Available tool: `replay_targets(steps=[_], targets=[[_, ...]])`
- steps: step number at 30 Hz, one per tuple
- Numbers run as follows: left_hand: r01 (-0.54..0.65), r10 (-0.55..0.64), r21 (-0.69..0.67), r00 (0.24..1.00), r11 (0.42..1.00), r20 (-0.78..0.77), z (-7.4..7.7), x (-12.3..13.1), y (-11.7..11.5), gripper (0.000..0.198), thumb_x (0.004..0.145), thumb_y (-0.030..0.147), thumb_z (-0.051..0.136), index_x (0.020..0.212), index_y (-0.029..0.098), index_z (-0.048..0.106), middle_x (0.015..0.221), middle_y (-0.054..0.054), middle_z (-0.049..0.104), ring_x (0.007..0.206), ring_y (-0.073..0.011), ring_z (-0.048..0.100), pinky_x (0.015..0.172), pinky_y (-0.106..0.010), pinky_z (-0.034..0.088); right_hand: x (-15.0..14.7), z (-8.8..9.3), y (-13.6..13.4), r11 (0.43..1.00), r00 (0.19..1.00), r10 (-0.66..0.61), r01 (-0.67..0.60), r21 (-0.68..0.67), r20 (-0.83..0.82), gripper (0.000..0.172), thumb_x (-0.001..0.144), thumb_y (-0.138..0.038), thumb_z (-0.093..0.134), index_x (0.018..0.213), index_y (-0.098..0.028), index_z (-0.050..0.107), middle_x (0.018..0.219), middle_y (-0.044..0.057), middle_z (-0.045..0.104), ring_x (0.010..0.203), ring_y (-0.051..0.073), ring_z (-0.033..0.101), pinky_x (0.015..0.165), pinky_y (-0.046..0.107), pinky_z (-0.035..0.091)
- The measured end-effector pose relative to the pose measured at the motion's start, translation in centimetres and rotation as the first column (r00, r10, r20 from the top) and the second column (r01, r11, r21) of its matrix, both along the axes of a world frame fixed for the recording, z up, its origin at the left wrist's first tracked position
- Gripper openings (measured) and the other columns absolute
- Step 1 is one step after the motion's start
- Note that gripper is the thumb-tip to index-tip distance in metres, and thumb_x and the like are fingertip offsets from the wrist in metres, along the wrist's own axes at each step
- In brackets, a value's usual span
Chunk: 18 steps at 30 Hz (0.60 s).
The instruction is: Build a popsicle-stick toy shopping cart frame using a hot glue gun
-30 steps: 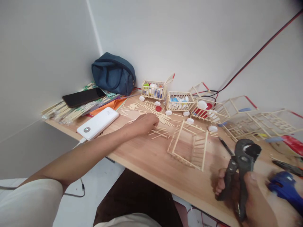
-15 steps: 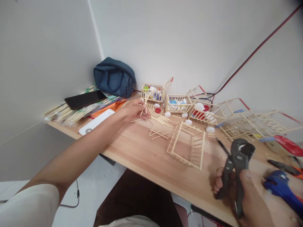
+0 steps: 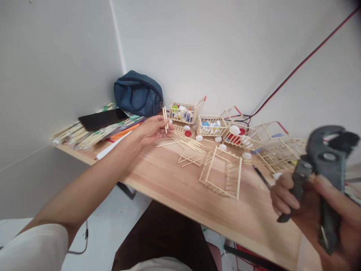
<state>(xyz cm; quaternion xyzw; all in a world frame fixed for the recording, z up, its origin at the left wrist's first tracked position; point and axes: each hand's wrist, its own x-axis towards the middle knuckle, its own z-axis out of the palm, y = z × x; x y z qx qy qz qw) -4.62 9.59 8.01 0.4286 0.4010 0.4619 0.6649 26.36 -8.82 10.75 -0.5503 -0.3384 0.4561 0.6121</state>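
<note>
Two or so thin wooden sticks (image 3: 165,120) stand pinched between the thumb and fingers of my left hand (image 3: 156,129), above the table's far left part. Beside that hand lies a loose pile of cut sticks (image 3: 189,143). My right hand (image 3: 318,207) is wrapped around the handles of a dark pipe cutter (image 3: 328,156), raised close to the camera at the right; its jaws look apart. Between my hands, an open box frame of glued sticks (image 3: 221,173) rests on the table, with a few crossed sticks (image 3: 190,159) to its left.
Small stick carts (image 3: 213,125) holding bottle caps line the back by the wall. At the left are a blue pouch (image 3: 138,94), a black phone (image 3: 102,119) and packed sticks (image 3: 67,136). A dark pen (image 3: 261,177) lies right of the frame on the wooden table (image 3: 169,184).
My right hand has lifted the pipe cutter up and to the right, closer to the camera. My left hand has shifted slightly left, the sticks now held more upright.
</note>
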Motion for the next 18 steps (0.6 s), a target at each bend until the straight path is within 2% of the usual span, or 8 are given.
replay_targets(steps=[2, 5, 9, 11, 13, 14, 16, 18], targets=[[0.042, -0.043, 0.016, 0.997, 0.999, 0.069, 0.6, 0.3, -1.0, 0.009, 0.095, 0.013, 0.051, 0.086, 0.015, 0.051, 0.082, -0.008, 0.072, 0.074, -0.0148, 0.071, 0.069, -0.027, 0.057, -2.0, 1.2, 1.0, 0.994, 0.994, 0.105, -0.106, -0.010, -0.018, 0.021, 0.076, -0.045, 0.070, 0.080, -0.026, 0.063, 0.068, 0.001, 0.055, 0.049, 0.014, 0.045, 0.044, 0.031, 0.042], [0.072, -0.074, 0.021, 0.987, 0.997, 0.143, 1.0, 0.7, -2.2, 0.007, 0.093, 0.015, 0.057, 0.087, 0.015, 0.052, 0.085, -0.008, 0.074, 0.077, -0.0159, 0.072, 0.070, -0.027, 0.056, -5.5, 1.2, 2.3, 0.956, 0.956, 0.291, -0.292, -0.025, -0.048, 0.030, 0.076, -0.046, 0.072, 0.093, -0.021, 0.068, 0.058, -0.001, 0.052, 0.052, 0.015, 0.050, 0.050, 0.030, 0.044], [-0.008, 0.007, 0.003, 0.993, 1.000, 0.115, 0.6, 0.0, -2.3, 0.003, 0.090, 0.013, 0.061, 0.089, 0.014, 0.059, 0.087, -0.009, 0.075, 0.067, -0.0115, 0.067, 0.060, -0.021, 0.051, -10.8, -0.1, 3.8, 0.931, 0.919, 0.365, -0.365, 0.024, -0.151, 0.041, 0.074, -0.047, 0.071, 0.102, -0.017, 0.067, 0.055, -0.006, 0.047, 0.051, 0.012, 0.050, 0.051, 0.026, 0.044], [-0.023, 0.020, 0.042, 0.998, 0.999, 0.065, 0.3, -0.8, -2.2, 0.008, 0.087, 0.016, 0.066, 0.092, 0.013, 0.062, 0.086, -0.008, 0.074, 0.062, -0.0096, 0.064, 0.055, -0.018, 0.048, -13.2, -1.0, 5.1, 0.933, 0.925, 0.359, -0.355, 0.057, -0.126, 0.046, 0.075, -0.049, 0.067, 0.106, -0.015, 0.065, 0.060, -0.005, 0.051, 0.056, 0.013, 0.054, 0.055, 0.027, 0.048], [-0.030, 0.029, 0.092, 1.000, 0.995, 0.006, -0.1, -1.5, -2.3, 0.013, 0.083, 0.020, 0.070, 0.090, 0.013, 0.063, 0.082, -0.006, 0.073, 0.058, -0.0084, 0.061, 0.052, -0.017, 0.045, -15.3, -2.0, 6.9, 0.950, 0.941, 0.312, -0.313, -0.010, 0.131, 0.044, 0.086, -0.047, 0.051, 0.116, -0.017, 0.060, 0.072, -0.003, 0.057, 0.060, 0.013, 0.058, 0.057, 0.026, 0.051], [-0.032, 0.035, 0.109, 0.999, 0.994, -0.020, -0.2, -1.8, -2.5, 0.015, 0.082, 0.021, 0.072, 0.088, 0.012, 0.063, 0.078, -0.006, 0.073, 0.056, -0.0082, 0.060, 0.051, -0.017, 0.044, -16.2, -2.6, 8.1, 0.944, 0.875, 0.330, -0.305, -0.127, 0.355, 0.040, 0.092, -0.044, 0.042, 0.118, -0.017, 0.058, 0.074, -0.002, 0.059, 0.062, 0.012, 0.060, 0.059, 0.025, 0.052], [-0.029, 0.037, 0.123, 0.997, 0.992, -0.063, -0.4, -2.3, -2.8, 0.018, 0.079, 0.023, 0.075, 0.084, 0.012, 0.062, 0.072, -0.006, 0.072, 0.052, -0.0086, 0.058, 0.048, -0.018, 0.042, -17.6, -3.7, 10.6, 0.924, 0.794, 0.378, -0.296, -0.240, 0.475, 0.034, 0.094, -0.037, 0.043, 0.111, -0.013, 0.061, 0.070, 0.000, 0.061, 0.059, 0.014, 0.061, 0.057, 0.027, 0.052], [-0.024, 0.037, 0.134, 0.995, 0.991, -0.094, -0.3, -3.0, -3.2, 0.019, 0.077, 0.022, 0.076, 0.084, 0.011, 0.062, 0.069, -0.006, 0.071, 0.050, -0.0092, 0.057, 0.045, -0.018, 0.040, -18.6, -4.6, 12.9, 0.904, 0.699, 0.425, -0.286, -0.319, 0.576, 0.029, 0.094, -0.034, 0.051, 0.104, -0.011, 0.065, 0.076, 0.005, 0.065, 0.067, 0.017, 0.064, 0.063, 0.030, 0.055]])
